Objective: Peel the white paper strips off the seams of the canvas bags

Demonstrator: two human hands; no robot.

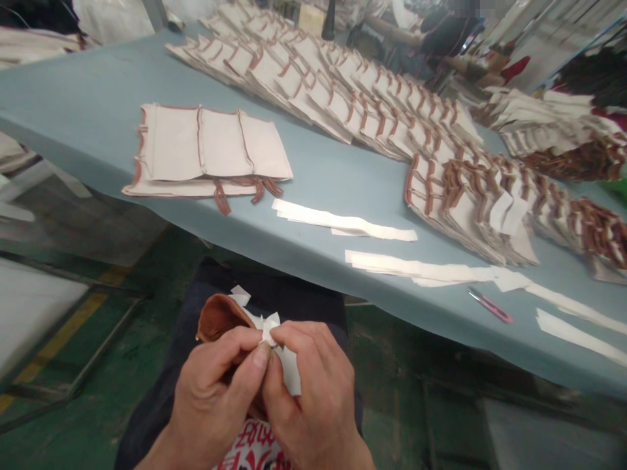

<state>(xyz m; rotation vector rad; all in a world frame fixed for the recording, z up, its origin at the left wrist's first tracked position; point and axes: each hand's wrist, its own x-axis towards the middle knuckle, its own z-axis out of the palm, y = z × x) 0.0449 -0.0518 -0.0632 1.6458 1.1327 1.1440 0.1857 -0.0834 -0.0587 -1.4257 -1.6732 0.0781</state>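
Over the lap, my left hand (215, 382) pinches the edge of a brown and white sewn piece (220, 314), whose brown side curls up to the left. My right hand (316, 378) is closed beside it, fingertips nearly touching the left thumb, gripping a small white strip (270, 329) at the piece's edge. Another white scrap (240, 296) sticks up behind the brown part. Both hands cover much of the piece.
On the blue-green table (337, 173) ahead are a flat cream panel piece (179, 140), rows of stacked pieces (313, 85), white strips (343, 220) and pink-handled snips (491, 305). Another person's arm (396, 32) shows beyond. A dark stand or frame (73, 385) is at left.
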